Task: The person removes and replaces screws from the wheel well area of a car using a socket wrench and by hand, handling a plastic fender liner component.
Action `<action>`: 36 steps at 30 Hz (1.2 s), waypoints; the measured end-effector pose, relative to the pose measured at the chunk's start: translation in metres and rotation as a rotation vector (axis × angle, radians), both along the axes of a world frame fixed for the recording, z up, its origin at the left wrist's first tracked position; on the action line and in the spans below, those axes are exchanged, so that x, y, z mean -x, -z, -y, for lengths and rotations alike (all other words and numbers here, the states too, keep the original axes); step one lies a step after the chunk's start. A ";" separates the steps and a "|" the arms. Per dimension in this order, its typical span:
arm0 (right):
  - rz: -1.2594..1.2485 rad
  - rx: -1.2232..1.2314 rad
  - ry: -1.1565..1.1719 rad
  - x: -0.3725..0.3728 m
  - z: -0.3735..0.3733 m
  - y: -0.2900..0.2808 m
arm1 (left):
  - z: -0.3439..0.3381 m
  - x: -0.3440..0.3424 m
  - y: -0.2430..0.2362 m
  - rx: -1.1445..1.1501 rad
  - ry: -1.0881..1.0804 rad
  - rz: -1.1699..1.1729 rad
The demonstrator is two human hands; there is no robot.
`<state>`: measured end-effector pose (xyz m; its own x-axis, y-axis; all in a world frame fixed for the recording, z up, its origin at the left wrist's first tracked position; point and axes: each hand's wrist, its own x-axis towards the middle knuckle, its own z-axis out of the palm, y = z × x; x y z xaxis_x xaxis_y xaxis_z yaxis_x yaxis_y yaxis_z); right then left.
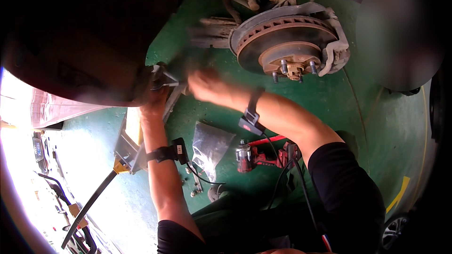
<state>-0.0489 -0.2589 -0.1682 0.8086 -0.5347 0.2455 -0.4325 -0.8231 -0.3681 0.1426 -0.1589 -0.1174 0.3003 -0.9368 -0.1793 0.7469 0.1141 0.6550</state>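
Note:
My left hand (154, 99) is up at the lower edge of the dark car body panel (99, 77), its fingers curled in shadow against a grey metal piece (165, 81) whose kind I cannot make out. My right hand (203, 85) is just to the right of it, smeared by motion. A dark blur above the right hand hides whatever is there. Below my left hand a grey floor jack (134, 141) slants across the floor. To the upper right, a rusty brake disc (287, 42) with bare wheel studs and a caliper (336, 49) is exposed.
A clear plastic bag (210, 146) lies on the green floor beside small metal parts (196, 183). A red cordless impact wrench (263, 156) is in front of me. The jack's black handle (92, 204) reaches to the lower left. Cables hang from my wrist straps.

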 end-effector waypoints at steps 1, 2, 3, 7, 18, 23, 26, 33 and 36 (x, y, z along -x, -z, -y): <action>-0.008 -0.047 -0.117 -0.001 -0.028 -0.005 | -0.007 -0.013 0.005 -0.025 0.000 0.138; -0.061 -0.198 -0.168 -0.001 -0.048 -0.012 | -0.010 -0.021 0.010 -0.024 -0.002 0.133; -0.113 -0.349 -0.215 -0.003 -0.069 -0.021 | -0.014 -0.027 0.015 -0.055 -0.004 0.023; -0.001 -0.394 -0.213 -0.012 -0.125 -0.047 | -0.014 -0.025 0.015 -0.172 -0.029 -0.027; 0.147 0.043 0.203 -0.001 -0.009 -0.019 | -0.010 -0.025 0.033 -0.048 -0.202 -0.165; -0.114 -0.038 0.099 0.008 -0.023 -0.024 | -0.007 -0.030 0.038 -0.087 -0.145 1.258; -0.083 -0.149 -0.040 0.008 -0.056 -0.033 | -0.010 -0.039 0.038 0.027 -0.233 1.338; -0.143 -0.167 -0.004 0.008 -0.073 -0.047 | -0.007 -0.036 0.032 -0.007 -0.152 1.312; -0.097 -0.364 -0.049 0.006 -0.102 -0.069 | -0.010 -0.034 0.034 0.000 -0.151 1.191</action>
<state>-0.0552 -0.1567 -0.0997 0.8455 -0.5329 -0.0329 -0.4432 -0.6663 -0.5997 0.1762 -0.1494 -0.1514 0.3840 -0.8780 0.2858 -0.3489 0.1486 0.9253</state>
